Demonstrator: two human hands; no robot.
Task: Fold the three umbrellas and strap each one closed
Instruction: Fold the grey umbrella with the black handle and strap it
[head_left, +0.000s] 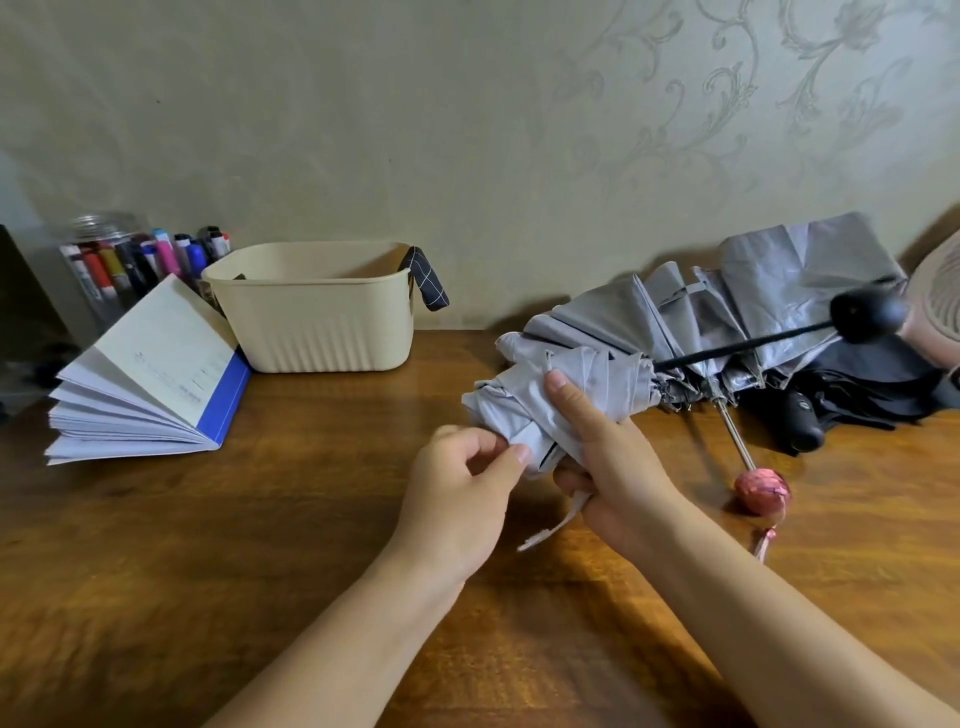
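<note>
Three umbrellas lie on the wooden table (208, 545). Right hand (610, 467) is wrapped around the gathered grey umbrella (561, 395), lifted at table centre. Left hand (462, 483) pinches a canopy fold. Closure strap (553, 527) dangles loose below.

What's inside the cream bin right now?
Only the cream bin's bare inner back wall shows, with a dark checked strap hanging over its right rim. Its front wall hides the floor, so any contents there cannot be seen.
</note>
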